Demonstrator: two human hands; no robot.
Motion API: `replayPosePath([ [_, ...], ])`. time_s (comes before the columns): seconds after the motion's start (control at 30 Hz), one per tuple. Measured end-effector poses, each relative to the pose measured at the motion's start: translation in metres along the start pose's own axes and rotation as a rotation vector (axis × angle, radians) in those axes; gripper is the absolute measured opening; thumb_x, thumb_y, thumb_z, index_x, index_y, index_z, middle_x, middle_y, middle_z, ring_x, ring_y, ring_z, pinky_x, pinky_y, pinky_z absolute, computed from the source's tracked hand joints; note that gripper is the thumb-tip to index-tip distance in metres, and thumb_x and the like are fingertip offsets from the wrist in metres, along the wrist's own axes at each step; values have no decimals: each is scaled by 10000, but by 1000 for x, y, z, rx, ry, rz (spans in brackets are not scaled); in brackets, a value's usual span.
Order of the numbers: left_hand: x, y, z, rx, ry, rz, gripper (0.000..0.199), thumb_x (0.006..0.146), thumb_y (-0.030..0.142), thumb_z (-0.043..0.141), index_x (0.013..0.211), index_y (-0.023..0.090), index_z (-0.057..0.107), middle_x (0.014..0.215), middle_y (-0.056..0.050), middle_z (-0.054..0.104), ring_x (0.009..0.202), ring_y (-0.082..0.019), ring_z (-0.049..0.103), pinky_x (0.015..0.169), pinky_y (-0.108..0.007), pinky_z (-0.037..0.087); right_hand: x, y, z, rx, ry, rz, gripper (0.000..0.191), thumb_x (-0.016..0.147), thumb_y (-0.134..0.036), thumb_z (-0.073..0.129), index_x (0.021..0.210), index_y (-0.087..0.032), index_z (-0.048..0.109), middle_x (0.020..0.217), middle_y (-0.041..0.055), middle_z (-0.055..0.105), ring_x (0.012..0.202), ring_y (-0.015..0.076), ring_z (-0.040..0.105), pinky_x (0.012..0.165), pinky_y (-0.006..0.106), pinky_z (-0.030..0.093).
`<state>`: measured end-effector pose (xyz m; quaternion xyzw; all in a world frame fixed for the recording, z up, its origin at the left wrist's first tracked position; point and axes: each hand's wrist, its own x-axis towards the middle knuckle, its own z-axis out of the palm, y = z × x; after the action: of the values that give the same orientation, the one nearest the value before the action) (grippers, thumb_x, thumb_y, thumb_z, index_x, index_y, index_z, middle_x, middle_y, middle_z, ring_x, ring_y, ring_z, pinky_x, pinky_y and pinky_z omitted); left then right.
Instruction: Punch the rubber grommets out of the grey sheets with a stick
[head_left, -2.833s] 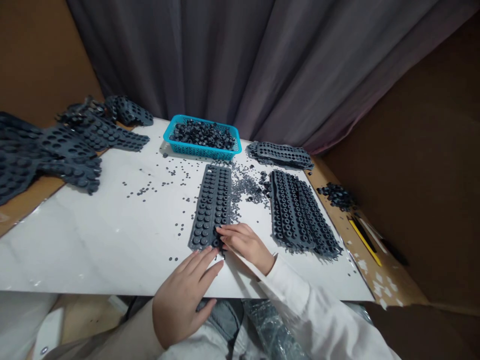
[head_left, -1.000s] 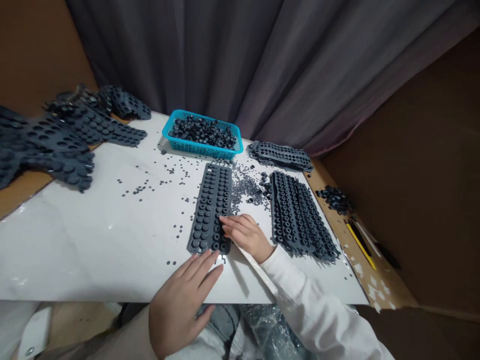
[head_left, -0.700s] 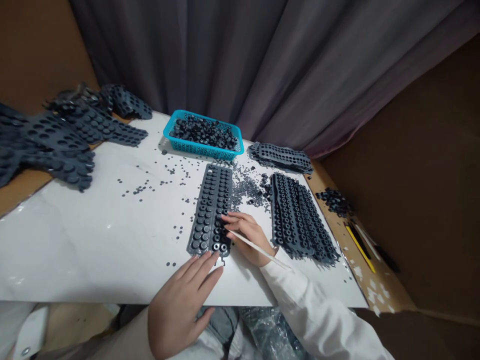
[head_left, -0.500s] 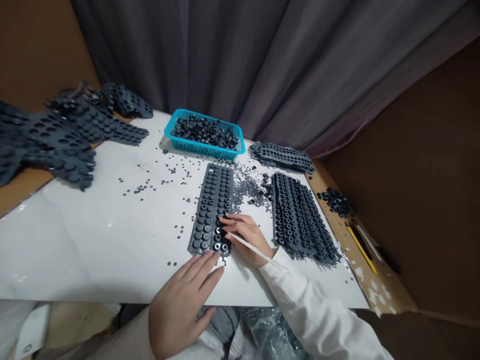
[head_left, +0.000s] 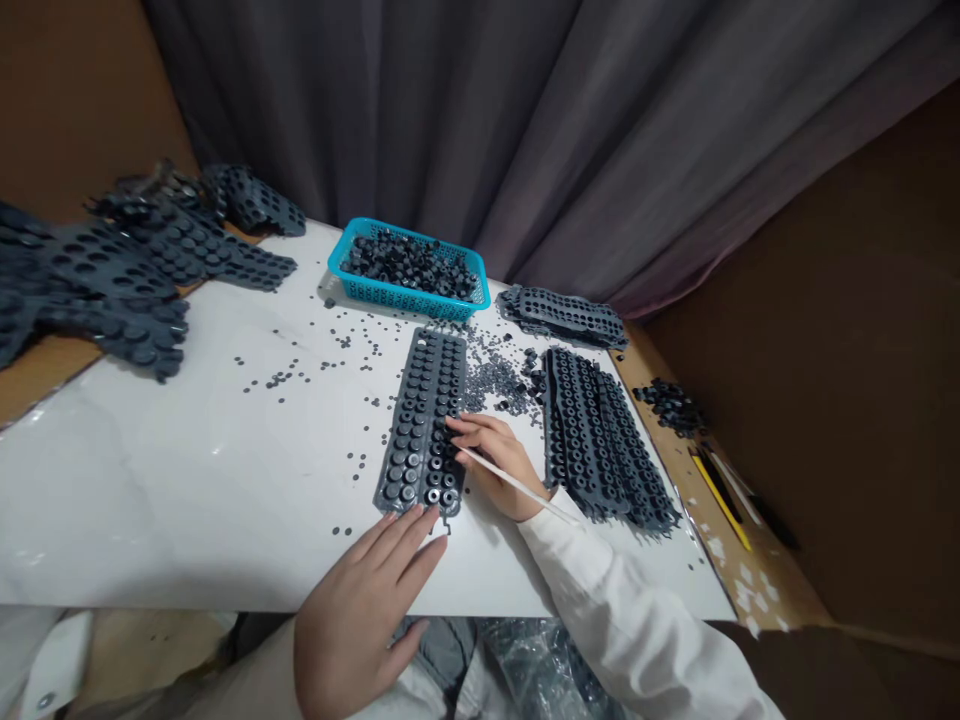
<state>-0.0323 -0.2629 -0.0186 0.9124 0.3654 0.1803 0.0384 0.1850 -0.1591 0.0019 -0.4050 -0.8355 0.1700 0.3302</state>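
Note:
A dark grey moulded rubber sheet [head_left: 409, 440] with rows of round knobs lies lengthwise on the white table. My left hand [head_left: 371, 595] rests with fingers stretched out, its fingertips at the sheet's near edge. In my right hand [head_left: 499, 465] is a thin white stick [head_left: 517, 485], pinched like a pen. Its tip, partly hidden by the fingers, is at the sheet's right-hand rows. Several knobs near that corner show open ring-shaped tops. Small dark discs [head_left: 495, 380] lie scattered beside the sheet.
A blue basket [head_left: 409, 300] of small dark pieces stands behind the sheet. Stacked rubber sheets [head_left: 600, 440] lie to the right, perforated sheets [head_left: 562, 315] behind them. More sheets [head_left: 112, 270] heap at left. A yellow pen-like tool [head_left: 720, 497] lies at the right edge.
My right hand has moved slightly up and to the right along the sheet, with the stick still in it. My left hand stays nearly in place.

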Motion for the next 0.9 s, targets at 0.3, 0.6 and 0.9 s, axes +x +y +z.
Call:
replayPosePath([
  [0.3, 1, 0, -3, 7, 28, 3, 555, 738, 186, 525, 1291, 190, 484, 1433, -68, 411, 1288, -233, 400, 1001, -393, 398, 1, 7, 6, -130, -60, -108, 88, 906, -266, 541, 947, -218, 602, 1110, 59, 700, 1105, 210, 592, 893, 398, 470],
  [0.6, 1, 0, -4, 19, 24, 13, 562, 743, 197, 531, 1301, 196, 473, 1431, -63, 416, 1283, -232, 406, 996, -390, 399, 19, 15, -6, -154, 89, -69, 122, 931, -245, 479, 981, -201, 581, 1167, 116, 663, 1024, 208, 616, 872, 394, 490],
  [0.9, 2, 1, -3, 34, 29, 5, 554, 735, 194, 527, 1287, 191, 485, 1417, -67, 435, 1270, -231, 425, 984, -390, 407, 7, 14, 6, -9, -44, -27, 134, 912, -314, 516, 970, -225, 598, 1153, 74, 678, 1140, 215, 561, 946, 422, 469],
])
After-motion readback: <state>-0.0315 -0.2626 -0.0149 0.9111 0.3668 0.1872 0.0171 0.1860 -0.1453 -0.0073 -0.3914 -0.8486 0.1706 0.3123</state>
